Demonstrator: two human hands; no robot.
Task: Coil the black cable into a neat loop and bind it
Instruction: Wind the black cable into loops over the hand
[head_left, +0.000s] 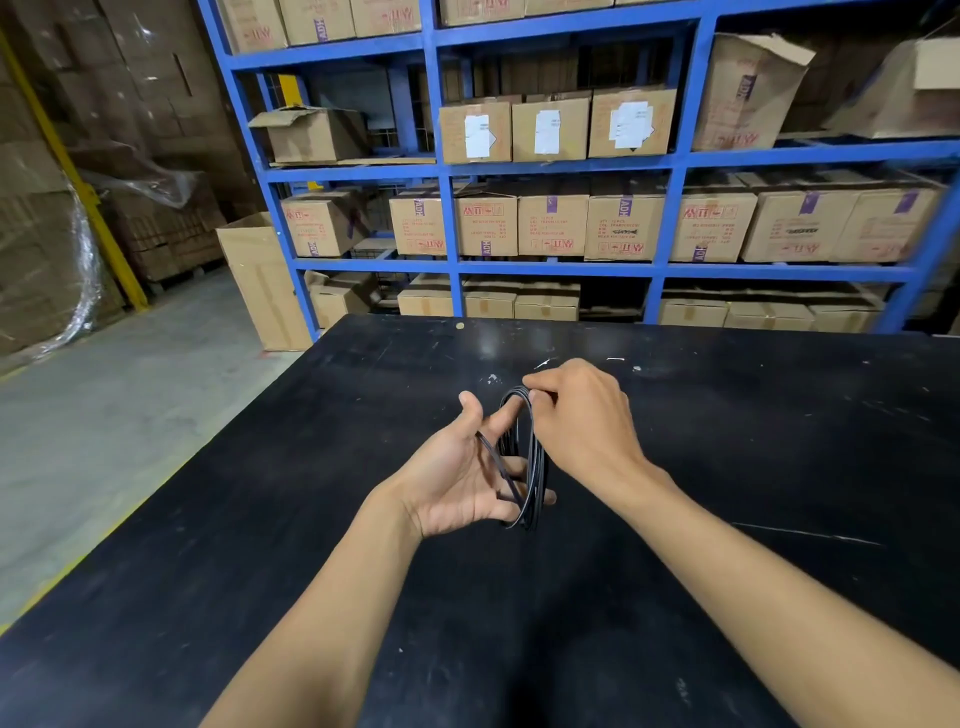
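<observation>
The black cable (535, 467) is wound into an upright oval coil of several turns, held above the black table (727, 467). My left hand (462, 478) is palm up with its fingers passing through the coil, which hangs around them. One strand crosses that palm diagonally. My right hand (582, 415) pinches the top of the coil between thumb and fingers. The cable's ends are hidden from me.
Blue metal shelving (452, 218) packed with cardboard boxes stands just beyond the table's far edge. A tall open carton (265, 280) sits on the concrete floor at the left, near wrapped pallets and a yellow post (78, 176).
</observation>
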